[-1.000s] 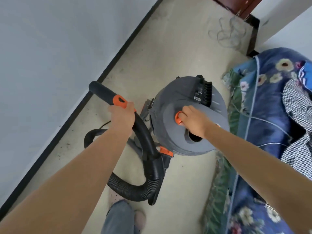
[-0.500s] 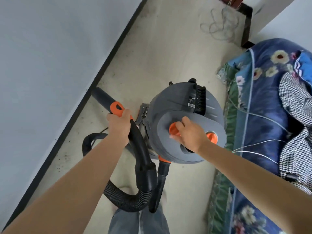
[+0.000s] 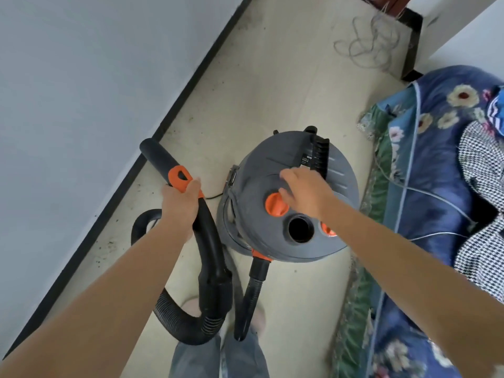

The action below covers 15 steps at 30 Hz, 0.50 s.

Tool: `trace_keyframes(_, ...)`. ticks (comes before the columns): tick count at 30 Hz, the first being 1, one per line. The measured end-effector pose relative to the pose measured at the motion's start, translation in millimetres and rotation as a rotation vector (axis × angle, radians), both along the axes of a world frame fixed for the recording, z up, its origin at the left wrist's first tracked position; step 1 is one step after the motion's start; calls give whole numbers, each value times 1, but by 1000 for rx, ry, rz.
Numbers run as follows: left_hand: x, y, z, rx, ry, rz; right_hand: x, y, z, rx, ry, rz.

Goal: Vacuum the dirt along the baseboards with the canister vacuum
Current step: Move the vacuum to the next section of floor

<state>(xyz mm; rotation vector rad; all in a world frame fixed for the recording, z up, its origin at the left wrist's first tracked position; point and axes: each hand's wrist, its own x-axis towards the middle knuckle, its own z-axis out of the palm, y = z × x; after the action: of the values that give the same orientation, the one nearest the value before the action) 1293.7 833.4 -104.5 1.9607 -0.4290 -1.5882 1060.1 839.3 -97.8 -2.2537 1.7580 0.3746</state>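
Observation:
A grey canister vacuum stands on the beige floor, with an orange knob and a round black opening on its lid. My right hand hovers over the lid just right of the knob, fingers spread and relaxed. My left hand grips the black wand handle below its orange collar. The ribbed black hose loops down near my feet. Dark specks of dirt lie along the black baseboard at the left.
A white wall runs along the left. A bed with a blue floral cover and a checkered cloth borders the right. A tangle of thin cord lies on the floor at the far end near a dark door frame.
My right hand has let go of the orange knob and lifted away to its right, uncovering the knob and the lid opening. The left hand keeps its grip on the wand.

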Motion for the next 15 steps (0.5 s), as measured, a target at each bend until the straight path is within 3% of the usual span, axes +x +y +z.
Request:
trace_keyframes(1,0,2,-2,-8,-15,-24,-14,-12,2,-44,14,57)
trace_keyframes(4,-6,7,-4,-38,-59,-84,-46,-37,5,159,328,164)
trace_keyframes(6,-16,16,-3,-44,-65,-149,-52,-40,1,197,434,278)
trace_keyframes(15,-65,43,-4,-17,-7,-70,-48,-2,-19,164,329,142)
